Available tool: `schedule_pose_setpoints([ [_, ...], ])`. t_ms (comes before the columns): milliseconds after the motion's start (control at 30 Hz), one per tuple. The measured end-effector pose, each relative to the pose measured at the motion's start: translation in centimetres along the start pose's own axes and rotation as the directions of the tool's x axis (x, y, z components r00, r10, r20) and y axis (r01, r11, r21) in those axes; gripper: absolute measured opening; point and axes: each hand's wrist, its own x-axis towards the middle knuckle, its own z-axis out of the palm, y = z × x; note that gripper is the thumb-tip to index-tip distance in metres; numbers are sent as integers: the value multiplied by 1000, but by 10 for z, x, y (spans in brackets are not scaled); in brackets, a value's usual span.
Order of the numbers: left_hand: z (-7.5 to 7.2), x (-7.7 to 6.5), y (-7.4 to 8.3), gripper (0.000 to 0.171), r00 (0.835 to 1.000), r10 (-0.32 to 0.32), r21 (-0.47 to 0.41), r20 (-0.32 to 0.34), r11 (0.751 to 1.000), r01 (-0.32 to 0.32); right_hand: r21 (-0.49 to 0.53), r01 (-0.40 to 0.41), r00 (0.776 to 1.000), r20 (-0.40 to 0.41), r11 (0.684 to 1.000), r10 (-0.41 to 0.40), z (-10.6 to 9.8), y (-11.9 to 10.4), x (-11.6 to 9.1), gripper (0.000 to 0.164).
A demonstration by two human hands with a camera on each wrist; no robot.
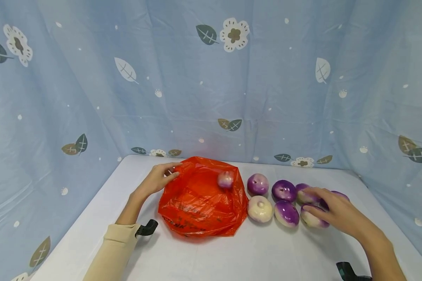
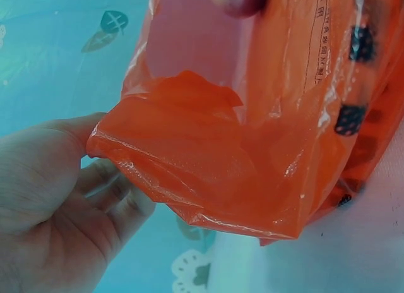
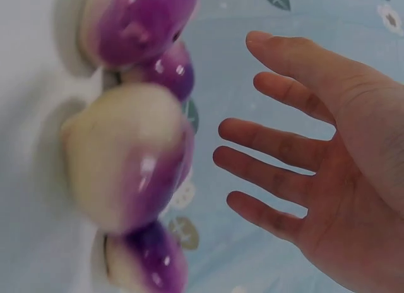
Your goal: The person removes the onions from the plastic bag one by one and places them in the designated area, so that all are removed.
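Observation:
My left hand (image 1: 155,180) pinches the left edge of a red plastic bag (image 1: 197,203), thumb and finger meeting at its rim in the left wrist view. A purple-and-white turnip (image 1: 226,179) shows at the bag's right inner side. My right hand (image 1: 341,212) hovers over the right end of a group of glossy turnips, fingers spread in the right wrist view and holding nothing. Closest to it is a turnip (image 1: 313,217) below its fingers; another (image 1: 340,194) is partly hidden behind the hand. In the right wrist view, a pale turnip (image 3: 120,157) sits apart from the fingertips.
Right of the bag stand a mostly white turnip (image 1: 260,208), a purple one (image 1: 258,184) behind it, and several more in two rough rows. The white table (image 1: 232,257) meets a blue patterned curtain (image 1: 197,97) at the back and sides.

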Motion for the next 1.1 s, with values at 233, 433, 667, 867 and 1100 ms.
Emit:
schedule_pose_setpoints([
  [233, -1, 0, 0, 40, 1000, 8, -8, 0, 1000, -8, 92, 22, 998, 62, 995, -28, -2, -24, 21, 49],
  [433, -1, 1, -1, 40, 1000, 13, 0, -3, 1000, -13, 74, 40, 995, 89, 996, -47, 12, -47, 39, 50],
  [667, 0, 0, 0, 38, 1000, -4, -15, 9, 1000, 4, 70, 52, 988, 142, 996, -62, 28, -75, 60, 55],
  [867, 0, 0, 0, 38, 1000, -12, -17, 11, 1000, 12, 87, 97, 981, 160, 991, -110, 39, -95, 79, 53],
  [1100, -1, -1, -1, 39, 1000, -2, -9, 2, 1000, 2, 111, 111, 972, 195, 988, -131, 51, -117, 97, 50],
])
